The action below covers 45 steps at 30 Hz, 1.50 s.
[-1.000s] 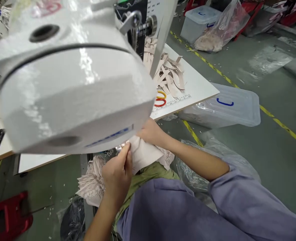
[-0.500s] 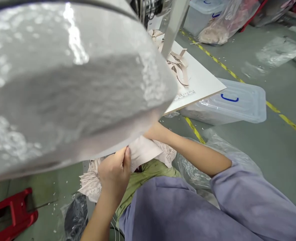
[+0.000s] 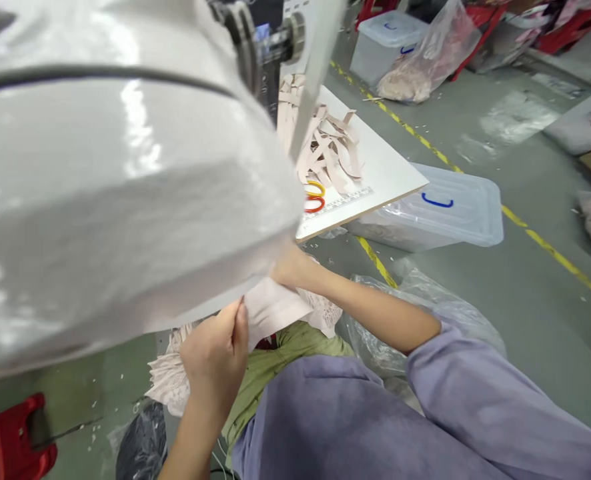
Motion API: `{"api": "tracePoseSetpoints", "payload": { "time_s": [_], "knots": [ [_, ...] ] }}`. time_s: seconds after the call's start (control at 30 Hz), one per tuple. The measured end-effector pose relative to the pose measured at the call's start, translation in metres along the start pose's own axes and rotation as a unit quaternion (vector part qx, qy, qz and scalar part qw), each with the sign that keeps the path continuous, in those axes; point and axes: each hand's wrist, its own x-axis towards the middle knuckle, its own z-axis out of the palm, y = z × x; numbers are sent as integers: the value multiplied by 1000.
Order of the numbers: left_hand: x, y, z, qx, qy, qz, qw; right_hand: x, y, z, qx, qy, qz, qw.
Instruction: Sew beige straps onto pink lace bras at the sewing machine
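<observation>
My left hand is closed, its thumb and fingers pinching the edge of a pale pink fabric piece with lace at its right end. The back of my right hand rests at the top of the same fabric. Its fingers are hidden behind the big glossy white machine body, which looks like a sewing machine and fills the upper left. A gathered bundle of pale lace fabric hangs just left of my left hand. Green cloth covers my lap under the fabric.
A white tabletop beyond the machine bears pale fabric strips, scissors and a clear ruler. Lidded plastic bins stand on the floor at right. A red stool is at lower left, beside a black bag.
The view has shifted, showing more of the tabletop, with the scissors now in sight. Both hands stay at the fabric, with little change in their pose.
</observation>
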Motion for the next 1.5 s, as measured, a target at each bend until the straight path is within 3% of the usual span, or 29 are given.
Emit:
{"api": "tracePoseSetpoints", "payload": {
  "time_s": [0.33,0.5,0.73,1.27,1.4,1.5],
  "knots": [
    [-10,-12,-4,-36,30,-28,999,-8,-9,4,15,-1,31,999],
    [-12,-17,-5,-70,37,-32,996,-7,-13,10,46,9,14,999],
    [-5,-9,-9,-74,53,-9,996,-10,-14,9,20,36,0,999],
    [0,3,-8,-96,49,21,994,-16,-4,-5,12,18,40,999],
    [-2,1,-8,-108,48,-15,993,-19,-1,-5,49,23,48,997],
    [-1,1,-9,-128,33,-55,990,-29,4,1,150,16,84,985]
  ]
}}
